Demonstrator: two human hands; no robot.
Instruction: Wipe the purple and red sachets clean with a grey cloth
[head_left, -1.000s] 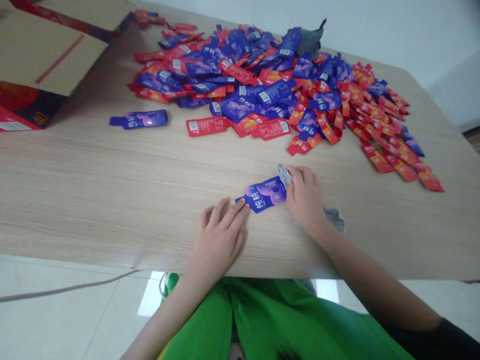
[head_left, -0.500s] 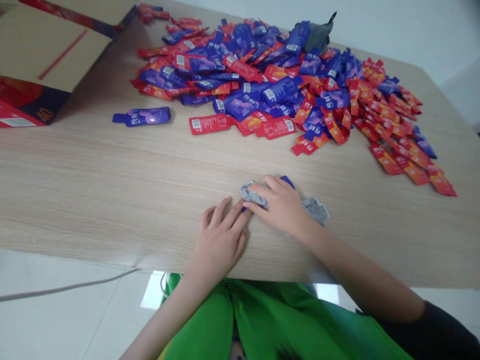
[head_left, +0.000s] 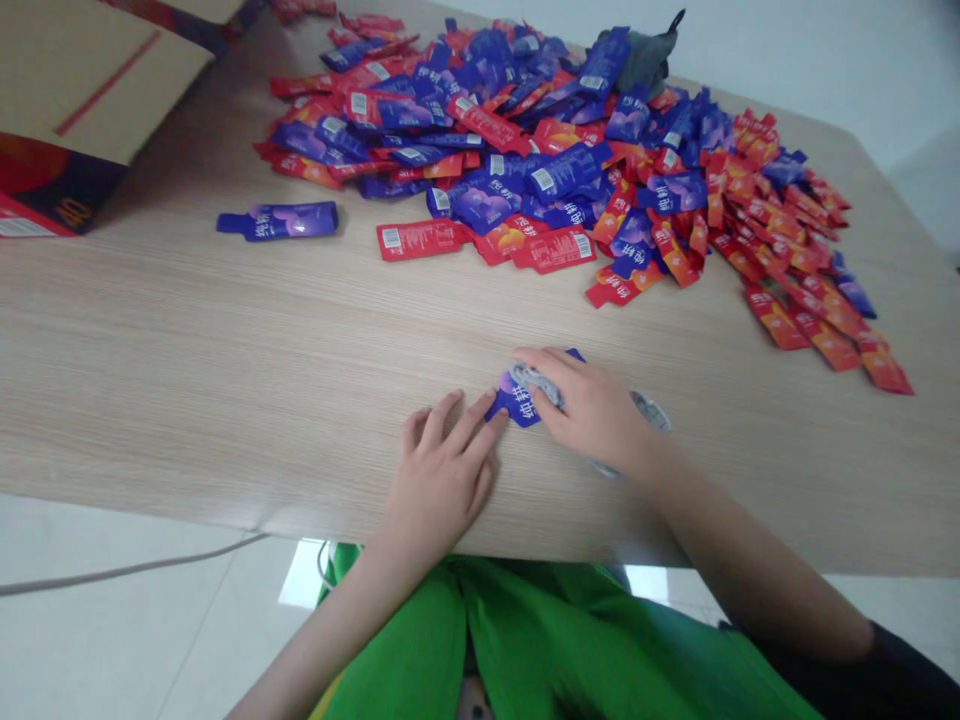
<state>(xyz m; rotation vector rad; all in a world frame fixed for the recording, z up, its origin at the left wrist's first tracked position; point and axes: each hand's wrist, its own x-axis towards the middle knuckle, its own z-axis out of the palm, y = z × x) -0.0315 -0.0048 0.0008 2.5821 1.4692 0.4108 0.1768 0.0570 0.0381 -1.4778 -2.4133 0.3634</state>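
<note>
Two bare hands at one purple pouch (head_left: 523,408), flat on the table (head_left: 300,400). Left hand (head_left: 444,462), 8 o'clock from the pouch: fingers spread apart, palm down, two fingertips on the pouch's narrow end. Right hand (head_left: 596,415), 3 o'clock: fingers and thumb clamped on a wadded grey cloth (head_left: 538,384), which lies over the pouch.

Hand and cloth hide much of the pouch; one corner shows at the right hand's 11 o'clock. Cloth shows again past the wrist, its middle covered. Right forearm blurred.

Pile of red and purple pouches (head_left: 566,170) at 12 o'clock, overlapping, too jumbled to count. Lone purple pouch (head_left: 279,222) at 10. Carton (head_left: 82,80) farther out at 10, cut off by the frame. Dark grey item (head_left: 646,60) at 1 o'clock, partly behind the pile; cannot tell what.
</note>
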